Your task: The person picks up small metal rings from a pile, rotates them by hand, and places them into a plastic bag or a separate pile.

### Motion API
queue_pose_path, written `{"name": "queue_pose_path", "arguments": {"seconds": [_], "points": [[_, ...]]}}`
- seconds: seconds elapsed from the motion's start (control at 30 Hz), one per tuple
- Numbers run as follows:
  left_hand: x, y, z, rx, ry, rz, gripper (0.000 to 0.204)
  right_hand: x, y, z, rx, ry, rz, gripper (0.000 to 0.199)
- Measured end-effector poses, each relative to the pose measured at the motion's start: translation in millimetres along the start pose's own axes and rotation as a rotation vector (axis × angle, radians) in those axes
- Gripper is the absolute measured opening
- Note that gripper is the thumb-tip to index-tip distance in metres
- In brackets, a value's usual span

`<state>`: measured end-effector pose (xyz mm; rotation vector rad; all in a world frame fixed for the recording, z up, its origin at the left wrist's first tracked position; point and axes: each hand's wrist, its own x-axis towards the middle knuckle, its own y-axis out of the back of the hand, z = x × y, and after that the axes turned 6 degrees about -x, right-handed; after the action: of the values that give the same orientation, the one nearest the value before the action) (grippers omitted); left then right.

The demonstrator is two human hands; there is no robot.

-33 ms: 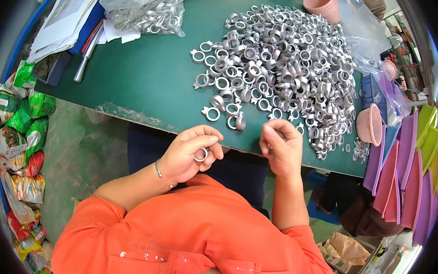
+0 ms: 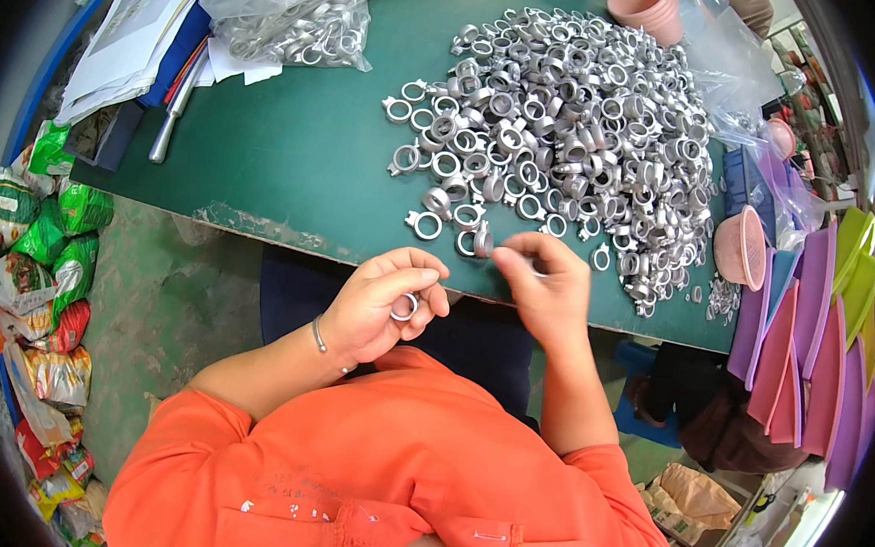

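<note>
My left hand [image 2: 377, 305] is closed on a small silver metal ring [image 2: 404, 307], which shows below its curled fingers, just off the table's near edge. My right hand [image 2: 553, 296] sits over the same edge, thumb and fingers pinched; a sliver of grey metal shows between them, too little to name. Next to its fingertips a metal ring [image 2: 483, 240] stands on edge on the green table [image 2: 295, 144]. Beyond both hands spreads a big heap of similar silver rings [image 2: 576, 132], many with a small lug on the side.
A clear bag of rings [image 2: 297, 24] lies at the far left, beside papers [image 2: 137, 29] and a metal-handled tool [image 2: 169, 122]. Pink cups [image 2: 646, 11] stand behind the heap. To the right are a pink basket [image 2: 740, 248], tiny metal pieces [image 2: 723, 299] and coloured plastic bins [image 2: 804, 336].
My right hand has shifted left, closer to my left hand, and its fingertips now point toward the ring standing on edge. The left hand stays almost still with its ring.
</note>
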<state>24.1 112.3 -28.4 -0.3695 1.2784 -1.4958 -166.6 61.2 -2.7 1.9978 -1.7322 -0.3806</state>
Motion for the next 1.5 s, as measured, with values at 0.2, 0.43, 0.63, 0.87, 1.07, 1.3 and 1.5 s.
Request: {"name": "queue_pose_path", "arguments": {"seconds": [0.2,0.43,0.63,0.87,1.07,1.3,1.5], "points": [[-2,2,0,0.007,-0.001,0.001,0.01,1,-10,3,-0.141,0.222,0.016,0.013],[-8,-9,3,0.241,-0.008,0.051,0.008,-17,1,15,0.472,0.118,0.004,0.03],[4,-30,13,1.251,-0.646,-0.152,0.019,-28,-4,15,0.652,0.094,0.142,0.044],[16,-34,-4,0.594,-0.215,-0.158,0.021,-33,-6,17,0.073,0.47,0.238,0.05],[11,-33,-9,0.66,-0.281,-0.156,0.016,-35,-10,22,0.171,0.517,0.295,0.048],[11,-30,-6,0.299,-0.233,-0.228,0.014,-33,17,24,0.046,0.267,0.168,0.015],[19,-23,10,-0.128,0.001,-0.28,0.02,4,33,26,-0.56,0.2,0.195,0.016]]}}
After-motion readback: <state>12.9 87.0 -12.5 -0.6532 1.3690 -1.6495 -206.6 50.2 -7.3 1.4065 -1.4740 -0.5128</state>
